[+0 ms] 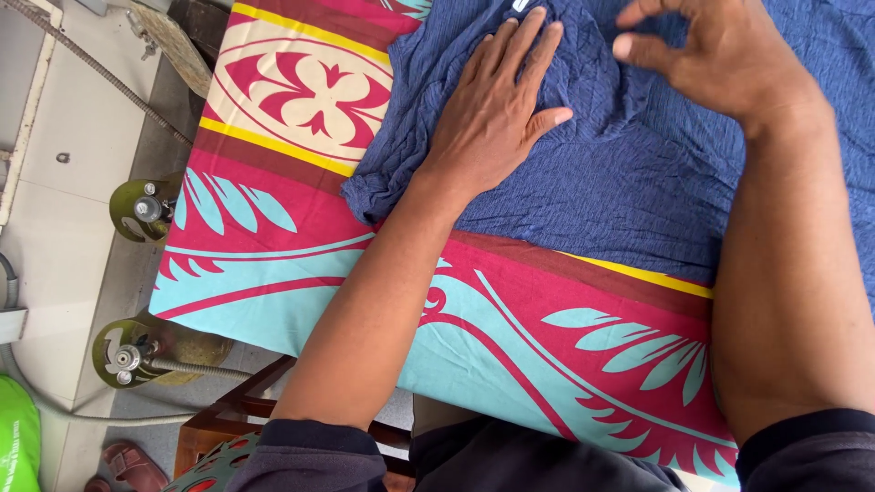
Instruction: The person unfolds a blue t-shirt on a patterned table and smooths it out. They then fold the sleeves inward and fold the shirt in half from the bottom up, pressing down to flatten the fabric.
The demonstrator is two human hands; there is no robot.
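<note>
A crinkled dark blue garment (pixel 620 173) lies spread over a table covered with a patterned cloth (pixel 510 319) in magenta, turquoise, cream and yellow. My left hand (pixel 499 109) lies flat on the garment, palm down, fingers straight and together, pressing the fabric near its left edge. My right hand (pixel 711 50) hovers just above the garment at the top, fingers curled and apart, thumb pointing left, holding nothing. A small white label (pixel 520 5) shows at the garment's top edge, just beyond my left fingertips.
Two green gas cylinders with metal valves (pixel 137 210) (pixel 128 355) stand on the tiled floor left of the table; a braided hose (pixel 196 368) leads from the nearer one. A wooden chair frame (pixel 228 415) sits below. A sandal (pixel 132 465) lies at bottom left.
</note>
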